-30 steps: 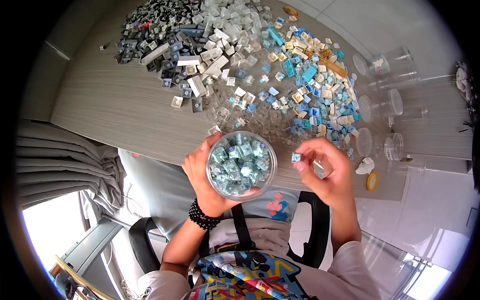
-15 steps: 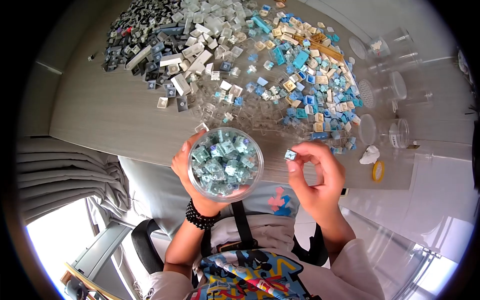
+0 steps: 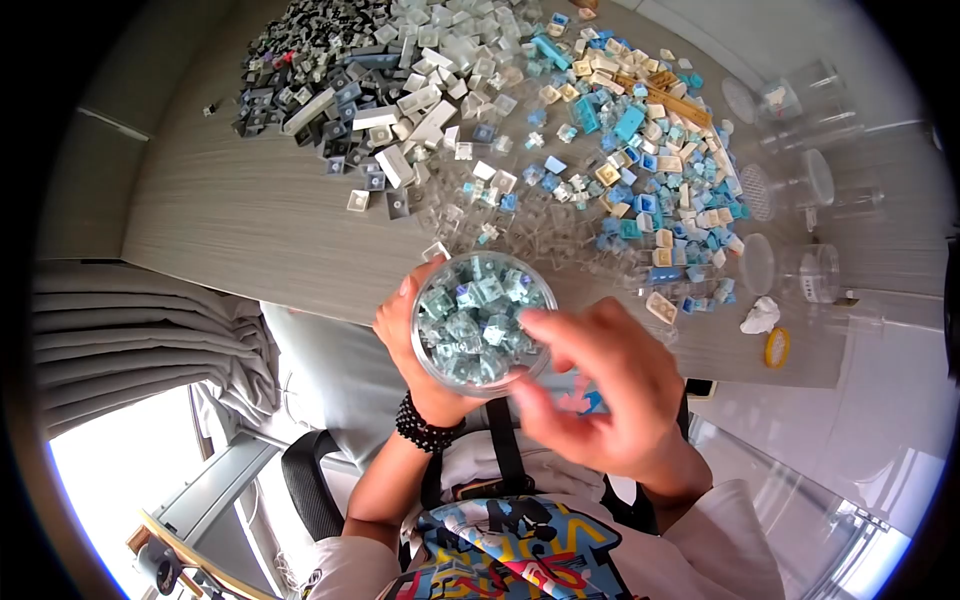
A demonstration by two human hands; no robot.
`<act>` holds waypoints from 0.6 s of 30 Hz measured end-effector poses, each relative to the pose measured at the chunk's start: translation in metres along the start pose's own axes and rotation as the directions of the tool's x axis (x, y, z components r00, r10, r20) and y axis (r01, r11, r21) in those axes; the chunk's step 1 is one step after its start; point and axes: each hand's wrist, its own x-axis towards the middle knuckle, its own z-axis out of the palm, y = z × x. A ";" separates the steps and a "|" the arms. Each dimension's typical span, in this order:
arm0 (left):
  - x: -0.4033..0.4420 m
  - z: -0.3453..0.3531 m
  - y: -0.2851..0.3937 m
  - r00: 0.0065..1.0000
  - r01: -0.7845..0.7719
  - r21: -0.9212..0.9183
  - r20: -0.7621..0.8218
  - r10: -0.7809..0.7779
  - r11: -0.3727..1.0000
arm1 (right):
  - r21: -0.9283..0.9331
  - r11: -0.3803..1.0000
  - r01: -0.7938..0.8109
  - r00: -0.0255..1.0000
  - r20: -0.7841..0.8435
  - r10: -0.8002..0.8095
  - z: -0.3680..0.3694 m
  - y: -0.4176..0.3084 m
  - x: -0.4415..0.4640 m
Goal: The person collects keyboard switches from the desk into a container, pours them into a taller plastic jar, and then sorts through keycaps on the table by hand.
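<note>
Your left hand (image 3: 408,335) grips the jar (image 3: 484,324) of pale blue-green switches (image 3: 462,330). Your right hand (image 3: 610,400) is over its rim, thumb and forefinger parted; whether they hold anything, you cannot tell.

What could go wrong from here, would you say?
The left hand holds the filled jar out past the table's front edge, so a slip could scatter the small blocks beyond the table.

The right hand has its fingers right at the jar's rim, and might knock it.

A loose cream piece lies near that hand and could get brushed away.
</note>
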 end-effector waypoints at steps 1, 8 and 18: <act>0.000 0.000 0.000 1.000 -0.022 -0.013 -0.001 0.022 1.000 | -0.022 1.000 -0.017 0.999 -0.033 0.016 -0.004 0.005 -0.001; -0.010 -0.004 -0.003 0.999 -0.012 0.009 0.036 0.011 1.000 | -0.054 0.971 -0.232 0.913 -0.357 0.199 -0.030 0.048 -0.010; -0.058 -0.002 -0.055 0.993 -0.106 0.190 -0.028 0.113 0.976 | -0.136 0.982 -0.128 0.937 -0.342 0.075 -0.002 0.066 -0.086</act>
